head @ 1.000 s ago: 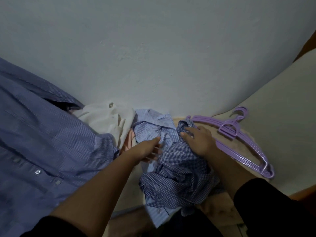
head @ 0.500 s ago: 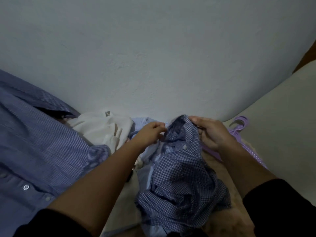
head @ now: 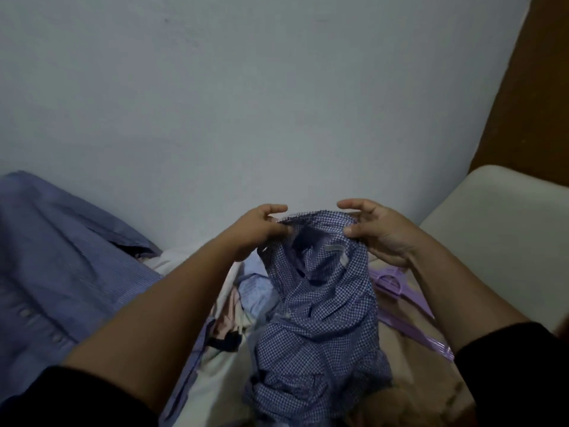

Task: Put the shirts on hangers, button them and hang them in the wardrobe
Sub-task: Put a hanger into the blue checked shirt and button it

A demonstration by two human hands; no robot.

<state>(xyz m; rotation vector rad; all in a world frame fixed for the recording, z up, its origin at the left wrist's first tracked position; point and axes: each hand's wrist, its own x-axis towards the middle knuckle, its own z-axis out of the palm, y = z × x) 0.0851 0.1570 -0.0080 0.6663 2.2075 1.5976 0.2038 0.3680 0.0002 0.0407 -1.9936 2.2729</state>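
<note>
Your left hand [head: 261,228] pinches the collar edge of the checked shirt [head: 320,318], thumb and fingers curled on the cloth. Shirt: small blue-white check, crumpled, collar lifted, body hanging between your forearms. Your right hand [head: 380,231] grips the collar's other side, index finger raised. Purple hangers [head: 400,288] lie under your right wrist.

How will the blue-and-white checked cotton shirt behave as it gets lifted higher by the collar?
Probably floppy: the blue-and-white checked cotton shirt sags in crumpled folds below the left hand and right hand pinching its collar. Likely light, since fingertip pinches hold it. Its bunched lower part may drag across the purple plastic hangers beside it.
</note>
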